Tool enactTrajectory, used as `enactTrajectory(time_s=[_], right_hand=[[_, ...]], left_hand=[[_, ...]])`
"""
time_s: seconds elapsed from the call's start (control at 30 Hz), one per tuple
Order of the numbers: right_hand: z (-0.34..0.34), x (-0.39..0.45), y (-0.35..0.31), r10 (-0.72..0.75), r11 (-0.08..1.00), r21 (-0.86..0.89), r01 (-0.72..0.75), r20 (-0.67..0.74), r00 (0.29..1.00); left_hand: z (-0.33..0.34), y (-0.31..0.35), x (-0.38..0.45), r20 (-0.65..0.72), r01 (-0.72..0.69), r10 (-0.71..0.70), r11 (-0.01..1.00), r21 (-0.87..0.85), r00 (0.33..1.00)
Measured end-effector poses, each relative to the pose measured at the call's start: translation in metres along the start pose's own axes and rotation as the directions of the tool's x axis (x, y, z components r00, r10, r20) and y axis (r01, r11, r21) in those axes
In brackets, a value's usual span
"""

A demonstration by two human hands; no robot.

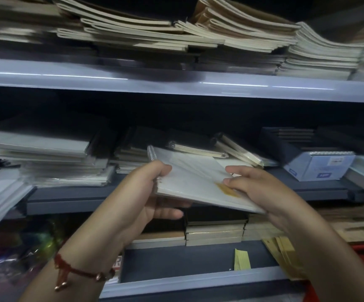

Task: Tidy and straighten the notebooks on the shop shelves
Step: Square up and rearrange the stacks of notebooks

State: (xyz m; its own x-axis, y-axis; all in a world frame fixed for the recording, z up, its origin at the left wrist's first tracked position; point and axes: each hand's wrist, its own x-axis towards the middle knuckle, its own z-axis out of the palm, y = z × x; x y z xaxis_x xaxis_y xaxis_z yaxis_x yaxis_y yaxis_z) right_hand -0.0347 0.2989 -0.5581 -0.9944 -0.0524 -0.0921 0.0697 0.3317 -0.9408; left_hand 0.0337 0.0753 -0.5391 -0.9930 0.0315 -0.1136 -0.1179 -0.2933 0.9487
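i have one white spiral notebook [195, 175] lifted off the shelves and held in the middle of the frame, in front of the middle shelf [176, 190]. my left hand [141, 192] grips its spiral edge, thumb curled over the top and the other fingers curled underneath, so the wire side stays steady. my right hand [261, 192] takes the opposite edge near the yellow patch [227, 189] on its cover, fingers bent over the top and the palm below it. i hold it by both sides because the plastic wrap looks slippery, and with two hands i can turn it square before setting it down. it tilts, far corner up, near corner low toward the lower right.

behind it, centre of the frame, a few ring-bound notebooks [226, 147] lean crooked against each other, and that gap looks like where this one belongs. to the left sits a messy pile of wrapped pads [52, 162], edges not lined up. at the right is a white box [320, 165] with a dark tray [289, 140] behind it. across the top of the frame the upper shelf [176, 83] carries cream notebooks [231, 31] fanned out and sagging, so that row needs squaring too. low in the frame, brown-edged books [214, 232] are stacked fairly evenly. a red thread bracelet [74, 269] sits on my left wrist. i judge the tidying is far from done.
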Motion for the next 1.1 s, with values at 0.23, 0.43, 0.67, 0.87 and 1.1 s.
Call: enactTrajectory(time_s=[0.23,0.43,0.67,0.87,1.1], right_hand=[[0.023,-0.020,0.007,-0.131,0.987,0.101,0.122,0.089,0.987],[0.053,-0.024,0.004,-0.250,0.961,0.134,0.242,0.051,0.967],[0.104,-0.013,-0.015,-0.307,0.888,0.351,0.296,-0.024,0.951],[0.163,-0.002,-0.041,-0.296,0.850,0.452,0.271,-0.016,0.955],[0.221,0.011,-0.065,-0.293,0.844,0.475,0.251,0.017,0.956]], left_hand=[[-0.030,-0.001,-0.016,-0.123,-0.049,0.053,0.998,0.039,0.991],[-0.059,-0.007,-0.033,-0.064,-0.201,0.204,0.978,0.054,0.977],[-0.093,-0.005,-0.038,-0.212,-0.333,0.331,0.943,0.028,0.920],[-0.125,-0.002,-0.044,-0.506,-0.487,0.427,0.873,0.016,0.749],[-0.155,-0.011,-0.055,-0.560,-0.563,0.595,0.786,0.254,0.577]])
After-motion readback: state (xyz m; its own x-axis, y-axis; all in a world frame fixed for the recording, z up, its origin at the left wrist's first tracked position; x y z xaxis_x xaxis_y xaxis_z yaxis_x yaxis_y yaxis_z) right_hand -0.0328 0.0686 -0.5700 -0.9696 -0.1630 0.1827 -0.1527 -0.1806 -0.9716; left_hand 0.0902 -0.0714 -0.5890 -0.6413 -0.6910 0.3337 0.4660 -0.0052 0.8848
